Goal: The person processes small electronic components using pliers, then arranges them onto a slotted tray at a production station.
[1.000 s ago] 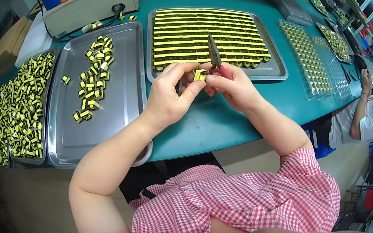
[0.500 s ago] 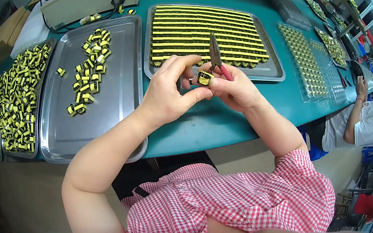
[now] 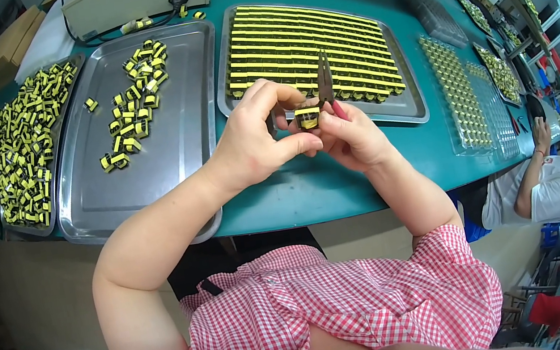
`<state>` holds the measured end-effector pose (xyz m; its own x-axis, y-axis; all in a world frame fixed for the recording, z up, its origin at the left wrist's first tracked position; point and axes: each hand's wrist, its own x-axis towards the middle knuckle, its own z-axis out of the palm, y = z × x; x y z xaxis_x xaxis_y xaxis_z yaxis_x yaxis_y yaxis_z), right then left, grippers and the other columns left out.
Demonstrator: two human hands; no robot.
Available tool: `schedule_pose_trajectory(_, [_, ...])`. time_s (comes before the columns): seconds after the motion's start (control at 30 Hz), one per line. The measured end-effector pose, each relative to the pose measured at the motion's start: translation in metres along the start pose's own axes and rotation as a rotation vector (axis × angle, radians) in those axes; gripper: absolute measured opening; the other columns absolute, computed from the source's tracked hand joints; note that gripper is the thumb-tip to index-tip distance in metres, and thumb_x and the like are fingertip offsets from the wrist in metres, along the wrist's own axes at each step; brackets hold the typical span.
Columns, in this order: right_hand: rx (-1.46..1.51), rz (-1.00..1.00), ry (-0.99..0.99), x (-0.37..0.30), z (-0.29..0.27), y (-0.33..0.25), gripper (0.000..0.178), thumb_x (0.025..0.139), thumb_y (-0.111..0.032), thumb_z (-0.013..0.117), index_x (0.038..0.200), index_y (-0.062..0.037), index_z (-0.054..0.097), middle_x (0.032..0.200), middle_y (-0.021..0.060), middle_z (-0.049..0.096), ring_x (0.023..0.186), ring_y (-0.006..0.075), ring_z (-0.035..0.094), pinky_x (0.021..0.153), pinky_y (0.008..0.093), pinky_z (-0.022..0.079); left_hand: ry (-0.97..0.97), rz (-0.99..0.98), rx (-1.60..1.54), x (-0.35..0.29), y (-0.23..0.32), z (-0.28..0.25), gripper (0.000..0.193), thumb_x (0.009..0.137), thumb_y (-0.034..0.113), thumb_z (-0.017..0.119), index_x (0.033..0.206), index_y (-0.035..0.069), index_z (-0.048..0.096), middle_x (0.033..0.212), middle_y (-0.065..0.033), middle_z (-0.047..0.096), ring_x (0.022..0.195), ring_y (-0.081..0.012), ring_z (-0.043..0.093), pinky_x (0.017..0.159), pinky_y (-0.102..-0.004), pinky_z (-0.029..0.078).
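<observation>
Right hand (image 3: 356, 135) clasps pliers (image 3: 326, 88) beside a part (image 3: 308, 118); pinch of left hand (image 3: 253, 135) unclear; crowded grip could drop it.

A small yellow and black block (image 3: 308, 118) is held up at the fingertips, between the left hand (image 3: 259, 136) and the right hand (image 3: 356, 135). A yellow band is seen along its top. Red-handled pliers (image 3: 325, 86) are gripped in the right hand and partly hidden by it. Their long, dark, pointed nose is aimed forward, just beside the block.
</observation>
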<state>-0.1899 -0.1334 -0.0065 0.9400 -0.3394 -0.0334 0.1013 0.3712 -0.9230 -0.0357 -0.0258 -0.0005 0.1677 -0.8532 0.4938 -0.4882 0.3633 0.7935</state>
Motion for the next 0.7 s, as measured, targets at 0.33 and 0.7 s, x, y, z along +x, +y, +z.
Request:
schedule_pose_trajectory(0.33, [0.009, -0.054, 0.080, 0.000, 0.002, 0.000, 0.036, 0.088, -0.027, 0.052, 0.110, 0.0015, 0.048, 0.088, 0.0101, 0.058, 0.072, 0.0170, 0.056, 0.064, 0.0276, 0.046, -0.106, -0.179, -0.417, 0.000, -0.010, -0.002, 0.036, 0.077, 0.001, 0.063, 0.111, -0.001, 0.051, 0.105, -0.0064, 0.055, 0.082, -0.0088, 0.053, 0.074, -0.0237, 0.044])
schedule_pose_trajectory(0.7, [-0.987, -0.439, 0.539, -0.002, -0.001, -0.006, 0.016, 0.077, -0.010, 0.065, 0.088, -0.0006, 0.058, 0.079, 0.0038, 0.060, 0.068, 0.0095, 0.056, 0.060, 0.0216, 0.045, 0.130, -0.252, -0.491, 0.008, -0.010, -0.006, 0.032, 0.073, 0.006, 0.070, 0.101, -0.001, 0.056, 0.086, -0.0015, 0.058, 0.073, -0.0054, 0.049, 0.066, -0.0198, 0.043])
